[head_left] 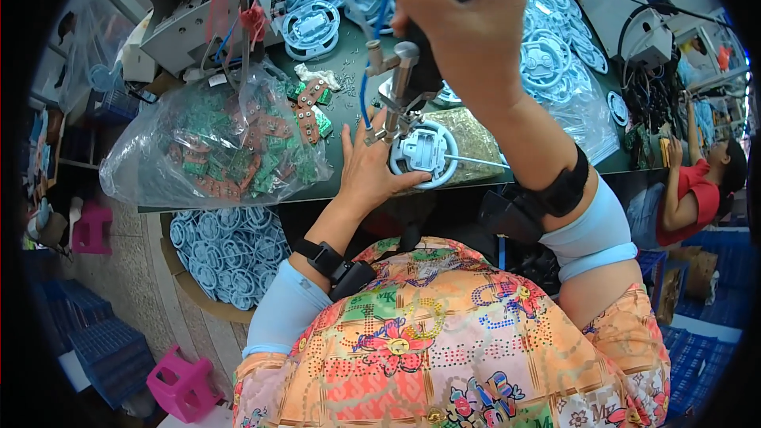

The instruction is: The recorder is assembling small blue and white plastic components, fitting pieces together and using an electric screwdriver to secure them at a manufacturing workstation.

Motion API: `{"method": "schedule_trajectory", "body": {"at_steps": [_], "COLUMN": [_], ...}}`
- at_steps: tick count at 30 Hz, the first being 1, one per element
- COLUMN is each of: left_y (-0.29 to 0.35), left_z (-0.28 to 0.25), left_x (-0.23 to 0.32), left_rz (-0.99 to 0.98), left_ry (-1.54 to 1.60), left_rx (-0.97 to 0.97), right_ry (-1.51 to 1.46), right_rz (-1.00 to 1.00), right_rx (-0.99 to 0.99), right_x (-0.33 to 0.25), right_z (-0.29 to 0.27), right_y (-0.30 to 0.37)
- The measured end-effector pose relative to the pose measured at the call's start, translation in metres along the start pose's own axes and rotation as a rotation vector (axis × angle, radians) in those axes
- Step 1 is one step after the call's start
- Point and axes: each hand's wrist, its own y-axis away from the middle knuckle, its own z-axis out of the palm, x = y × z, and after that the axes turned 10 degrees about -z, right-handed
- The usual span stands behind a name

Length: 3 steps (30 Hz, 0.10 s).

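Note:
My right hand (476,28) is wrapped round the black body of an electric screwdriver (422,67), held upright at the bench's near part. Its metal nose (390,107), with a blue hose beside it, points down at the left edge of a light-blue plastic toy steering wheel (428,150). My left hand (369,170) steadies that wheel from the left, thumb on its near rim and fingers stretched toward the nose. Whether the tip touches a screw is hidden. A thin pale lead (479,161) runs rightward from the wheel, over a yellowish block (476,131).
Left of my hands lies a clear plastic bag (230,143) of green and brown circuit boards. Loose screws (342,91) are scattered beyond. Many blue wheels (547,59) pile up at the back right; a box (186,277) below holds more. A co-worker (697,166) sits at the right.

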Motion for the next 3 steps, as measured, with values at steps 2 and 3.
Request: {"method": "schedule_trajectory", "body": {"at_steps": [2,3], "left_y": [0.0012,0.0004], "left_z": [-0.0015,-0.0007], "left_x": [0.0035,0.0015], "left_rz": [-0.001,0.007], "left_ry": [0.013,-0.044], "left_rx": [0.015,0.002], "right_ry": [-0.082,-0.173], "right_rz": [0.06,0.132], "right_rx": [0.031,0.052], "right_x": [-0.0068,-0.0081], "right_z": [-0.0047,-0.0073], "right_y": [-0.0034,-0.0039]}}
